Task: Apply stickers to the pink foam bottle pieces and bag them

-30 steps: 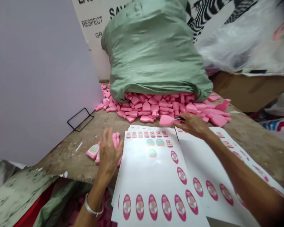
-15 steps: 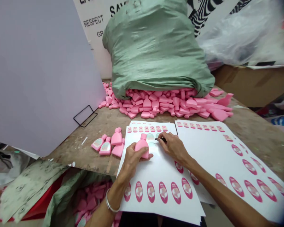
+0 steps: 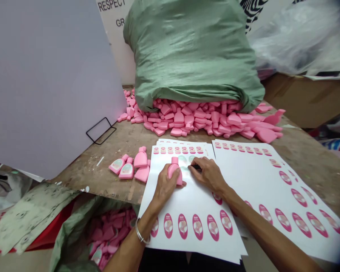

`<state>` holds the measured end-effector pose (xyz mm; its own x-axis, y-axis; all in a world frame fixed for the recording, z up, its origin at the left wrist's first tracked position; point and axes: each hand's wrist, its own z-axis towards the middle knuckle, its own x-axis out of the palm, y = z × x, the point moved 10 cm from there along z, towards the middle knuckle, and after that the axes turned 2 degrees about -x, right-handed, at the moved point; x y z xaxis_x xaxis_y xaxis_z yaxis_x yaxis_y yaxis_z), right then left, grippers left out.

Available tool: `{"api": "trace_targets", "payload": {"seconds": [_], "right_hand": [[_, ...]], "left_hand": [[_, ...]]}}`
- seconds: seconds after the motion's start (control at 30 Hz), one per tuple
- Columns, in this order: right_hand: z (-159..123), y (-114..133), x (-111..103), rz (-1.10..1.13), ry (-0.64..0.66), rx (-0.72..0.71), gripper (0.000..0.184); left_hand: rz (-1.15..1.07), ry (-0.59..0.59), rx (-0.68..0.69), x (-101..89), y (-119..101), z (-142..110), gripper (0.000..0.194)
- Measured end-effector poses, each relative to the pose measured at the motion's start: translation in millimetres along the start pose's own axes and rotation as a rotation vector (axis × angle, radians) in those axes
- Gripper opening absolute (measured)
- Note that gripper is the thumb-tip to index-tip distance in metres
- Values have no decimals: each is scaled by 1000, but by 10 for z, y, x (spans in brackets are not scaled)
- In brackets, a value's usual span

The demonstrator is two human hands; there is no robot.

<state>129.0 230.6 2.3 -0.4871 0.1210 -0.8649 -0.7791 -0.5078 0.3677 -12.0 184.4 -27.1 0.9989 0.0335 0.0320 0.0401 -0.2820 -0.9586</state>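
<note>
My left hand [image 3: 167, 183] grips a small pink toy bottle [image 3: 175, 172], held neck-up over a white sticker sheet [image 3: 184, 200]. My right hand [image 3: 208, 173] is pinched on a small dark tool [image 3: 197, 166]; its exact kind is mostly hidden by the fingers. The tool's thin tip is at pale green stickers [image 3: 183, 160] on the upper part of the sheet. Pink oval stickers [image 3: 183, 226] line the sheet's lower part. Left of the sheet lie a few pink bottles [image 3: 141, 158], two of them with pale oval labels [image 3: 127, 170] on their fronts.
A second sticker sheet [image 3: 243, 177] lies at the right. Behind, a green sack [image 3: 192, 53] spills a heap of pink bottles [image 3: 178, 118]. A white panel [image 3: 51, 75] with a black wire stand [image 3: 101, 131] is at left. Below the table [image 3: 82, 166], an open sack [image 3: 70, 241] holds more bottles.
The view has tilted slightly down. My left hand has turned the pink bottle a little, and the dark tool's tip stays near the pale green stickers.
</note>
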Motion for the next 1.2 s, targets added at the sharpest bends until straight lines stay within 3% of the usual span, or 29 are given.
{"api": "trace_targets", "payload": {"seconds": [0.3, 0.6, 0.77, 0.87, 1.0, 1.1, 1.2], "right_hand": [[-24, 93, -35, -138, -46, -41, 13], [4, 50, 9, -50, 5, -24, 15], [-26, 197, -90, -86, -102, -110, 17], [-79, 245, -279, 18, -206, -111, 18], [-141, 4, -558, 384, -305, 176, 24], [-158, -23, -605, 579, -267, 320, 29], [-118, 187, -557, 664, -158, 284, 30]], "left_hand": [[2, 8, 20, 3, -1, 8, 36], [-3, 8, 33, 3, -4, 4, 41], [-53, 15, 43, 2, 6, 6, 47], [-56, 3, 28, -24, 24, 2, 48], [-153, -2, 24, -55, 16, -32, 54], [-337, 32, 13, -22, -26, -84, 62], [-471, 81, -4, 48, -104, -155, 64]]}}
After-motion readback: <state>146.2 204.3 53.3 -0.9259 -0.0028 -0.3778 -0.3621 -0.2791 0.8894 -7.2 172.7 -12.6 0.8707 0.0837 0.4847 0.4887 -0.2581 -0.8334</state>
